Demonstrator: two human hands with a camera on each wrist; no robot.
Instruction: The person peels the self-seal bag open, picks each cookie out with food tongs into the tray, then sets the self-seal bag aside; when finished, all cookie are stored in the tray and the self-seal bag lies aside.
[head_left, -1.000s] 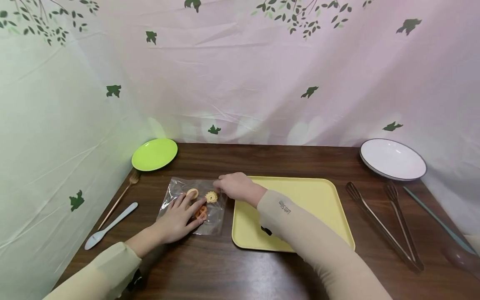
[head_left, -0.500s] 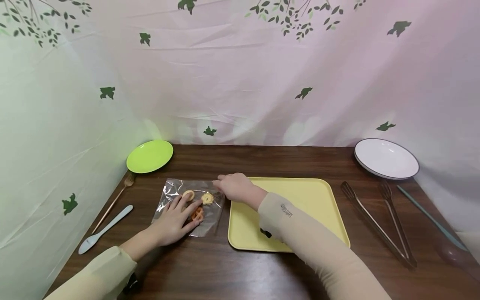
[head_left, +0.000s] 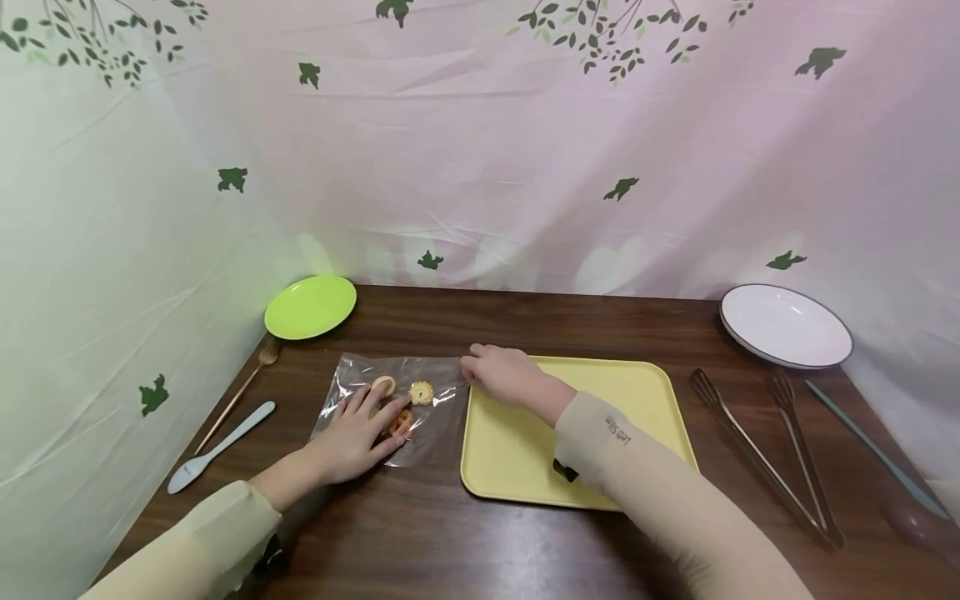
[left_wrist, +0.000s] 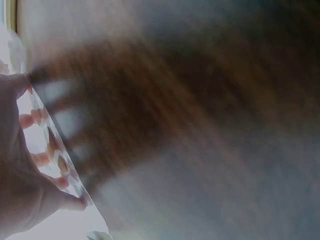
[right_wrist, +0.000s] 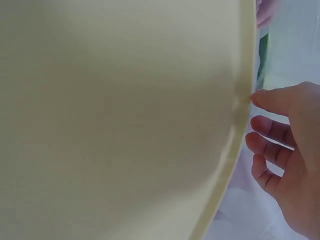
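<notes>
A clear plastic bag [head_left: 442, 429] lies flat left of the yellow tray [head_left: 525, 467]. Inside it show a round biscuit [head_left: 384, 384], a scalloped yellow cookie [head_left: 422, 392] and an orange-brown pretzel-like snack [head_left: 401, 423], partly covered by fingers. My left hand [head_left: 352, 437] rests on the bag with spread fingers, pressing it to the table. With bent fingers, my right hand [head_left: 506, 373] pinches the bag's upper right edge over the tray's far left corner; the exact grip is hidden. In the right wrist view the right thumb [right_wrist: 275, 99] is beside the tray rim.
A green plate [head_left: 311, 307], copper-coloured fork [head_left: 236, 398] and pale blue spreader [head_left: 222, 447] lie on the left. To the right are a white dish [head_left: 785, 325], metal tongs [head_left: 772, 467] and a teal-handled utensil [head_left: 873, 446]. A patterned cloth [head_left: 480, 167] hangs behind the table.
My right hand has moved right, drawing the bag's right edge out toward the tray. The left hand stays on the bag. The head view has shifted slightly.
</notes>
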